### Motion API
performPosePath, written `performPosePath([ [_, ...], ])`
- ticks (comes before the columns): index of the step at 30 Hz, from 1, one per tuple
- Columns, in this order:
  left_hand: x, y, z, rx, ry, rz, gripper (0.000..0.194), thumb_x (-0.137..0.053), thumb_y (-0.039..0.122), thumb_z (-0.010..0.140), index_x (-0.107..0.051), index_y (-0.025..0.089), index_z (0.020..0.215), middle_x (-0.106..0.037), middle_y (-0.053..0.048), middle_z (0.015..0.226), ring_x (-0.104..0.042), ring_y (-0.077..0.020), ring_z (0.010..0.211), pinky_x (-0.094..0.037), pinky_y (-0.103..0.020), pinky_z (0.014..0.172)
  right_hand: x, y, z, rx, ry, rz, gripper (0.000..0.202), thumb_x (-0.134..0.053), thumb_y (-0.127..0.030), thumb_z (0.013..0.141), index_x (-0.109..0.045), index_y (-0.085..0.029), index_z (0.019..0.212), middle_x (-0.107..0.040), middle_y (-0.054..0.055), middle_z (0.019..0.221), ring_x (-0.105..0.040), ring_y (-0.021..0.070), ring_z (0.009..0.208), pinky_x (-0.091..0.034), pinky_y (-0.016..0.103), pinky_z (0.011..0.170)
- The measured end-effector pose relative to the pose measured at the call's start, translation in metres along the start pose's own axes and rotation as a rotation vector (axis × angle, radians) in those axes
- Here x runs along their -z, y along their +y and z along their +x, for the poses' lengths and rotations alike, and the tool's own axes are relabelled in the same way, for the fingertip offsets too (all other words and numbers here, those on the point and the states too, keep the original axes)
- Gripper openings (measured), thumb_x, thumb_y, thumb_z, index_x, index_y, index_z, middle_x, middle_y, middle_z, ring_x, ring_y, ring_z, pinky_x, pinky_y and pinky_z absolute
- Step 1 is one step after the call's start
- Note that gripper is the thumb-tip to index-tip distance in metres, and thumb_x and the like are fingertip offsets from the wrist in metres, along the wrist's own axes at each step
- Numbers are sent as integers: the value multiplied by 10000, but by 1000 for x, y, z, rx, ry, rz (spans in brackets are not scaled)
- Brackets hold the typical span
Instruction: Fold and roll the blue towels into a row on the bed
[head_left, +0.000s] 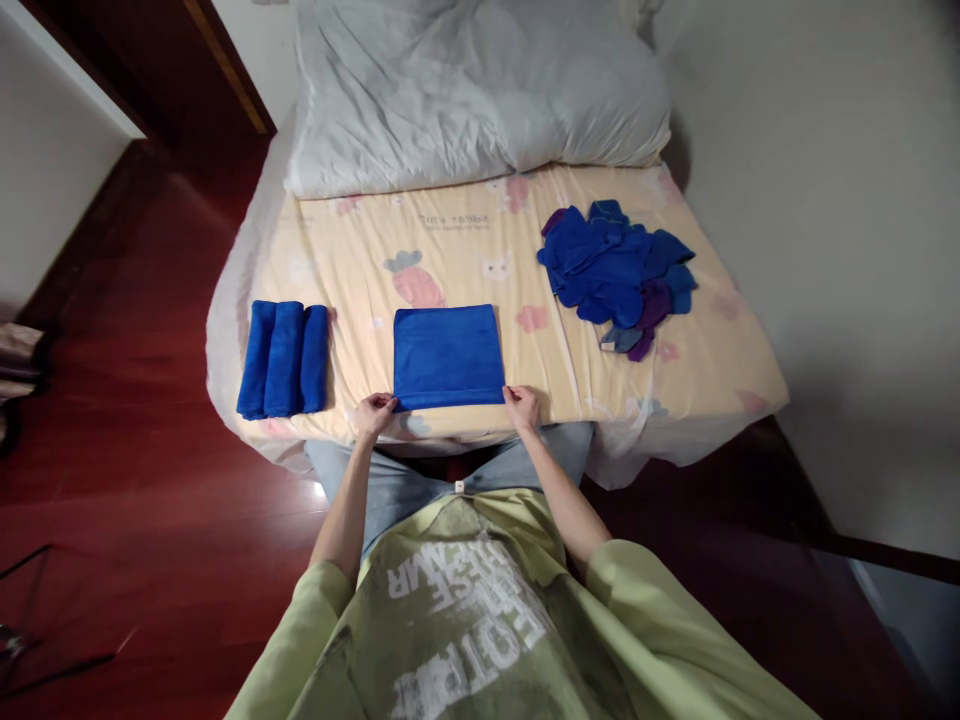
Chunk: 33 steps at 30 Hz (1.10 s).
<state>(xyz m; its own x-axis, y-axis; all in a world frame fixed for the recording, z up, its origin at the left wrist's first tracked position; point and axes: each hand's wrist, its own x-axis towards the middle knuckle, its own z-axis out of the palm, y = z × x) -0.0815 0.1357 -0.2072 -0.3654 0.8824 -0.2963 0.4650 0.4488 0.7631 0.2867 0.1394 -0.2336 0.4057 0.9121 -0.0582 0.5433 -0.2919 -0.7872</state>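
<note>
A blue cloth (pixel 448 350) lies flat on the bed in front of me, with a narrow fold along its near edge. My left hand (pixel 374 413) pinches the near left corner of this cloth. At the near right corner, my right hand (pixel 521 407) grips the edge between thumb and fingers. To the left, three rolled blue cloths (pixel 283 358) sit side by side. A loose heap of blue and purple cloths (pixel 611 265) is at the right.
The bed (pixel 352 270) has a yellow sheet with rabbit and carrot prints. Across its far end lies a bulky grey-white quilt (pixel 480 90). A wall (pixel 840 250) runs along the right, and a dark thin-legged stand (pixel 60 670) is at the lower left.
</note>
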Motion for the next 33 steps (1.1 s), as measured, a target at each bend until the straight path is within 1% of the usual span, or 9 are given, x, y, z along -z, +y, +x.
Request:
performPosePath([
  [5,-7,-3,-4,-142,106,88,171,-727,322,760,-710,212,889,-742,-34,830,-704,-207,786,-543,-288,752,1,-4,-9,49,33,-106,308,-610,-436,909,-721,-190,1057,-761,119,959,-701,270,879,-528,375,842],
  [8,-12,-6,-12,-317,189,190,137,-691,319,815,-716,218,903,-720,-69,965,-685,-219,834,-532,-312,776,3,-4,-14,209,41,-183,294,-569,-364,958,-707,-200,1158,-707,143,1143,-669,274,1016,-505,387,919],
  [11,-13,-9,-19,-440,226,239,136,-631,310,892,-735,224,881,-702,-101,1047,-664,-238,901,-520,-340,799,7,1,-12,409,-72,-241,299,-483,-233,988,-760,-224,1099,-696,137,1164,-641,278,1081,-475,415,995],
  [14,-9,-13,-22,-567,169,251,182,-584,289,943,-750,240,886,-718,-113,1095,-633,-269,1012,-508,-374,852,12,7,-9,569,-160,-249,380,-455,-133,967,-775,-253,1133,-721,106,1166,-621,277,1138,-450,440,1051],
  [17,-2,-17,-24,-687,68,297,206,-554,263,955,-755,244,998,-734,-115,1145,-615,-291,1081,-496,-407,915,20,13,-11,656,-165,-251,410,-464,-128,960,-747,-254,1230,-730,76,1213,-616,266,1157,-462,436,1061],
  [22,2,-18,-35,-751,7,577,432,-606,348,925,-647,190,1325,-672,-138,1329,-572,-337,1206,-446,-461,1012,28,14,-19,692,-177,-283,444,-535,-156,920,-690,-220,1332,-696,67,1316,-591,262,1210,-478,433,1075],
  [24,-1,-14,-38,-728,14,665,469,-574,303,933,-610,179,1384,-660,-147,1350,-570,-337,1215,-437,-466,1010,25,11,-19,671,-159,-301,447,-527,-127,911,-699,-207,1315,-706,71,1285,-592,257,1186,-488,418,1059],
  [29,-10,4,-35,-704,37,768,441,-528,174,910,-658,174,1332,-684,-177,1280,-578,-359,1197,-412,-501,996,12,2,-12,624,-126,-414,468,-545,-79,888,-709,-212,1306,-715,101,1155,-588,277,1103,-493,419,993],
  [33,-5,11,-29,-766,21,781,409,-508,140,910,-692,177,1273,-652,-185,1334,-539,-371,1253,-395,-511,1011,15,-2,-10,637,-136,-470,466,-550,-44,880,-735,-232,1264,-721,99,1116,-594,268,1038,-481,402,925],
])
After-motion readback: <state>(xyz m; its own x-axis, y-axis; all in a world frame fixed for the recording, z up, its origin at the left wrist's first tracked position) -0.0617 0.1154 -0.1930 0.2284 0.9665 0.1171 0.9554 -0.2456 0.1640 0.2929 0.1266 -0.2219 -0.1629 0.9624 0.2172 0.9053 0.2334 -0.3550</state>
